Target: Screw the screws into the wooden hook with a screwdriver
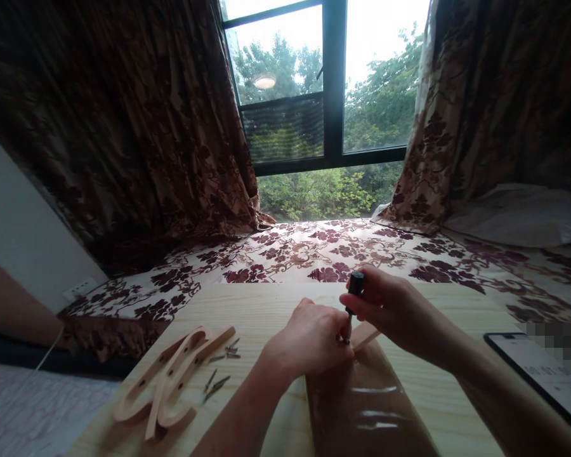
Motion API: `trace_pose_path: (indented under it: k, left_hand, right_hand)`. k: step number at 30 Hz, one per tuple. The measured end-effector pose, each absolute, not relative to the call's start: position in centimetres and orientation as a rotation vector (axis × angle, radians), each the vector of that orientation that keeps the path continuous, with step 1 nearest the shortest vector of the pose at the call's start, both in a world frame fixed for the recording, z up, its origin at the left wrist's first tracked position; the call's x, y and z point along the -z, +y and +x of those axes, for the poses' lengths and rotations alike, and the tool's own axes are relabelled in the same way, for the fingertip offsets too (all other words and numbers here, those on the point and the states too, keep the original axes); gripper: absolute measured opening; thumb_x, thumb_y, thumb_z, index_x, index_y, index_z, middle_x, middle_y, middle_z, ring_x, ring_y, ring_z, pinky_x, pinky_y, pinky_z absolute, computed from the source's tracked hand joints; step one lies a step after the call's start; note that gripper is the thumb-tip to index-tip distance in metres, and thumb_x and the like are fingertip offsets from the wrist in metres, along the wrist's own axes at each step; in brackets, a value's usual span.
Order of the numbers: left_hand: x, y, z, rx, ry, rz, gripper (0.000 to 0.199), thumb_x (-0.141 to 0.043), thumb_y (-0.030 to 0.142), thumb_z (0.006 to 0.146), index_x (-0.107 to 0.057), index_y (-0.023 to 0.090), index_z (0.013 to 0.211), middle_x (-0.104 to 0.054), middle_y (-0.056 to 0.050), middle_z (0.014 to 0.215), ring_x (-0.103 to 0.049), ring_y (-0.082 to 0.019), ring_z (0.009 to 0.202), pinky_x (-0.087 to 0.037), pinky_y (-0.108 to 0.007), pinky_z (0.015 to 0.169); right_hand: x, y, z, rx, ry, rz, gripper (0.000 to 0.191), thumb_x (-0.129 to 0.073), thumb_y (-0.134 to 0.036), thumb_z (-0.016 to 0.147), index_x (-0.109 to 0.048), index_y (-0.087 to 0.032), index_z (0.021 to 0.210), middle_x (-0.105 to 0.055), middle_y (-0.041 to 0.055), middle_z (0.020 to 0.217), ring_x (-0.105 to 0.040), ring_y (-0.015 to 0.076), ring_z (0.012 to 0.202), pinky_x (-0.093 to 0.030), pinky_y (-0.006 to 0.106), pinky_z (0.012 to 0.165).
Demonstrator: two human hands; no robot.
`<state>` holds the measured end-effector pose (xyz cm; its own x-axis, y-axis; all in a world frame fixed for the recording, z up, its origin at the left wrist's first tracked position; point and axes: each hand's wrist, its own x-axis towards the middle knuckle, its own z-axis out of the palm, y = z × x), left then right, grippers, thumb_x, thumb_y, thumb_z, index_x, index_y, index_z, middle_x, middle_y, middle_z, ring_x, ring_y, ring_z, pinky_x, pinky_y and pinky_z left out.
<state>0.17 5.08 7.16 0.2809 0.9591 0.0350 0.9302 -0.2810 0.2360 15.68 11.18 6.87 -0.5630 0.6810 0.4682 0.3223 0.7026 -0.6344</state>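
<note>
My right hand (pixel 380 298) grips the black handle of a screwdriver (pixel 356 284), its metal shaft pointing down and standing nearly upright. My left hand (pixel 309 333) is closed around the near side of a pale wooden hook (pixel 365 335), fingers right beside the screwdriver's tip. Only a strip of that hook shows; the rest lies behind my hands. Whether a screw sits under the tip is hidden. Below both hands lies a brown, shiny wrapped block (pixel 361 406). To the left are curved wooden hooks (pixel 171 381) with drilled holes, and several loose screws (pixel 216 387).
Everything rests on a pale wooden board (pixel 247 304). A phone (pixel 533 368) lies at the right, beside my right forearm. Beyond the board spreads a floral cloth (pixel 304 247) below a window (pixel 333 82) with patterned curtains. A white plastic bag (pixel 518 212) sits at the back right.
</note>
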Motion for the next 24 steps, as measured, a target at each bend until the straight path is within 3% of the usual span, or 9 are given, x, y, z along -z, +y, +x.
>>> trace_pose_path:
  k: [6, 9, 12, 19, 24]
  left_hand:
    - [-7.1, 5.2, 0.1, -0.243, 1.75, 2.387, 0.005, -0.061, 0.022, 0.073, -0.064, 0.022, 0.069, -0.069, 0.003, 0.072, -0.062, -0.018, 0.071, -0.042, -0.031, 0.079]
    - [-7.0, 5.2, 0.1, -0.244, 1.746, 2.389, 0.005, -0.061, 0.022, 0.073, -0.065, 0.022, 0.069, -0.069, 0.003, 0.072, -0.062, -0.018, 0.072, -0.041, -0.032, 0.082]
    - [-6.8, 5.2, 0.1, -0.251, 1.76, 2.379, 0.006, -0.061, 0.023, 0.073, -0.065, 0.022, 0.07, -0.069, 0.002, 0.072, -0.062, -0.018, 0.072, -0.041, -0.032, 0.081]
    - [-7.0, 5.1, 0.1, -0.252, 1.763, 2.349, 0.003, -0.063, 0.022, 0.073, -0.066, 0.022, 0.072, -0.069, 0.003, 0.073, -0.062, -0.018, 0.074, -0.038, -0.034, 0.088]
    - [-7.7, 4.6, 0.2, -0.248, 1.745, 2.351, 0.014, -0.064, 0.022, 0.074, -0.068, 0.023, 0.087, -0.069, 0.003, 0.076, -0.061, -0.017, 0.077, -0.036, -0.035, 0.091]
  right_hand:
    - [-7.1, 10.7, 15.8, -0.714, -2.218, -0.681, 0.013, -0.058, -0.023, 0.082, -0.053, -0.022, 0.095, -0.06, -0.0023, 0.068, -0.054, 0.0119, 0.055, -0.041, 0.022, 0.049]
    - [-7.3, 10.5, 15.9, -0.712, -2.215, -0.638, 0.004, -0.055, -0.018, 0.082, -0.052, -0.021, 0.083, -0.057, -0.0026, 0.066, -0.053, 0.0114, 0.056, -0.039, 0.021, 0.049]
    - [-7.1, 10.6, 15.7, -0.652, -2.203, -0.659, 0.012, -0.055, -0.02, 0.082, -0.048, -0.021, 0.073, -0.051, -0.004, 0.06, -0.046, 0.0105, 0.053, -0.035, 0.022, 0.048]
    - [-6.5, 11.5, 15.4, -0.55, -2.172, -0.754, 0.019, -0.059, -0.029, 0.082, -0.045, -0.021, 0.071, -0.05, -0.0044, 0.06, -0.043, 0.0112, 0.054, -0.034, 0.023, 0.049]
    - [-8.2, 10.4, 16.7, -0.504, -2.082, -0.688, 0.016, -0.054, -0.033, 0.088, -0.052, -0.022, 0.078, -0.058, -0.0009, 0.066, -0.053, 0.0137, 0.059, -0.04, 0.024, 0.054]
